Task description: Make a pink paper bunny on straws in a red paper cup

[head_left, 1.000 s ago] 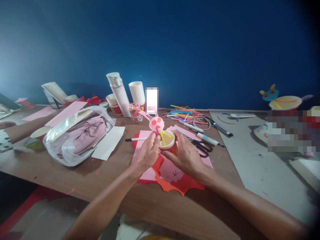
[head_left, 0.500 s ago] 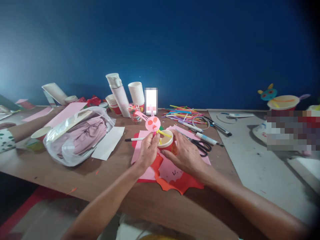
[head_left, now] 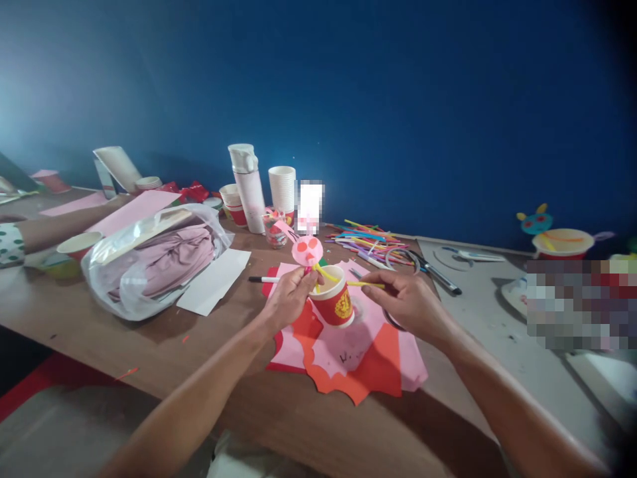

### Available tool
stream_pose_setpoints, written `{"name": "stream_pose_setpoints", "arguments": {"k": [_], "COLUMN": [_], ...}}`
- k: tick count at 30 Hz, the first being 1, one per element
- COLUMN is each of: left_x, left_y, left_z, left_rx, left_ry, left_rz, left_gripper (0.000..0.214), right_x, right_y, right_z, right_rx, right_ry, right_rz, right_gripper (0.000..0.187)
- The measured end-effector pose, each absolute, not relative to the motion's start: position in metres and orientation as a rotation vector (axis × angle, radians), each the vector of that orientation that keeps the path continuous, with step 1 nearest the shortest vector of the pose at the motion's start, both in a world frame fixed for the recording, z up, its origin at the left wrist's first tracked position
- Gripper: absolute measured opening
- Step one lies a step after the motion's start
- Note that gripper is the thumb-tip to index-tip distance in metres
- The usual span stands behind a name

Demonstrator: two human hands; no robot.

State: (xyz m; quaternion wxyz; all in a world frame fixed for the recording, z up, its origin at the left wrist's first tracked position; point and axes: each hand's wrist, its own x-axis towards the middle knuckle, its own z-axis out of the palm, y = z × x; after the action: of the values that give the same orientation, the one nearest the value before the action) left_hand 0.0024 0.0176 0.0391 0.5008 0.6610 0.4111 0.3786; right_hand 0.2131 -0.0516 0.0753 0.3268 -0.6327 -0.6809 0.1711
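A red paper cup (head_left: 334, 301) with a gold emblem stands tilted on pink and red paper sheets (head_left: 348, 348) on the brown table. A pink paper face (head_left: 306, 251) with red spots sticks up at the cup's far rim. My left hand (head_left: 290, 293) is closed, pinching the cup's left rim beside the pink face. My right hand (head_left: 408, 302) is closed on a yellow straw (head_left: 365, 284) that runs from the cup out to the right.
A black-capped marker (head_left: 263, 279) lies left of the cup. A plastic bag of pink cloth (head_left: 159, 259) and white paper (head_left: 213, 282) lie to the left. Colored straws (head_left: 368, 238), pens, cup stacks (head_left: 283, 189) and a white bottle (head_left: 247, 189) stand behind. Another person's arm (head_left: 44, 229) rests far left.
My right hand has left the cup's side and moved right, pulling a yellow straw outward. The cup now shows its red side and tilts. The view has shifted slightly.
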Motion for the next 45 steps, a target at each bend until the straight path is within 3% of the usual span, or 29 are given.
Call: {"name": "stream_pose_setpoints", "arguments": {"k": [9,22,32,45], "left_x": [-0.005,-0.003,0.000,0.001], "left_y": [0.019,0.014,0.009,0.010], "left_z": [0.041,0.040,0.043,0.034], "left_rx": [1.622,1.688,1.733,1.614], "left_ry": [0.881,0.782,0.716,0.761], "left_rz": [0.794,0.650,0.613,0.585], "left_gripper": [0.035,0.038,0.035,0.036], "right_x": [0.207,0.197,0.199,0.195], "right_y": [-0.044,-0.048,-0.045,-0.044], "right_z": [0.060,0.061,0.053,0.036], "right_rx": [-1.136,-1.050,-1.035,-1.049], "right_ry": [-1.427,-1.656,-1.605,-1.519], "right_rz": [1.004,0.743,1.112,1.123], "right_gripper": [0.017,0.012,0.016,0.018]}}
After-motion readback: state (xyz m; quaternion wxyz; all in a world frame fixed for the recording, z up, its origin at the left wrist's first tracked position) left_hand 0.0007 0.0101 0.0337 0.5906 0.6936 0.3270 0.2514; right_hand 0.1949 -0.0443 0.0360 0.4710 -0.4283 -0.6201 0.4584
